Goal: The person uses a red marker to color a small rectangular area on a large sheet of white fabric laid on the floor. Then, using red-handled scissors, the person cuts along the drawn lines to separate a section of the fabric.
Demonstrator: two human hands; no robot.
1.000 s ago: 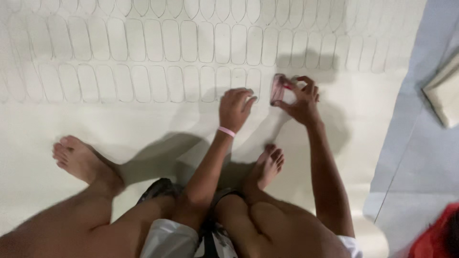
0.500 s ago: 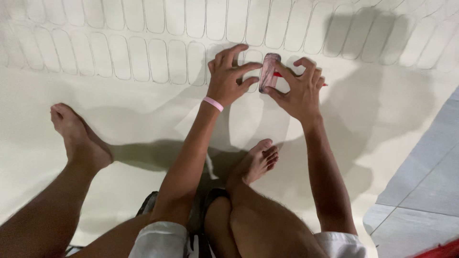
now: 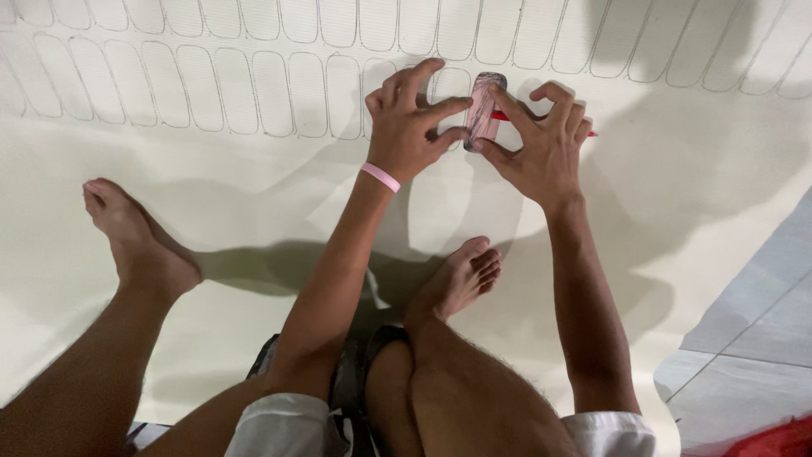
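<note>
head view: only one camera here, looking straight down at someone sitting barefoot on a big pale sheet (image 3: 211,195)
template: small pinkish rounded-oblong template (image 3: 485,110) standing on the sheet at the row of outlines, between the two hands; upper middle of the shot
left hand: left hand (image 3: 412,123) has its fingers (image 3: 440,108) spread and pressing the template's left edge; thumb tip touching its lower end; not wrapped round it, more pinning it down; pink wristband (image 3: 381,177) on that wrist
right hand: right hand (image 3: 541,144) sits just right of the template; fingers curled on a red pen (image 3: 507,117), whose tip meets the template's right edge; the pen's tail pokes out past the hand on the far side
outlines: rows of same-shaped traced outlines (image 3: 228,89) running across the top of the sheet; two rows, the upper one cut off by the frame
feet: left foot (image 3: 135,241) flat out to the side; right foot (image 3: 457,279) tucked in under the arms, toes near the right forearm
floor: grey tiles (image 3: 753,322) bottom right, beside the sheet's edge; something red (image 3: 782,438) in the corner, can't tell what it is
</note>
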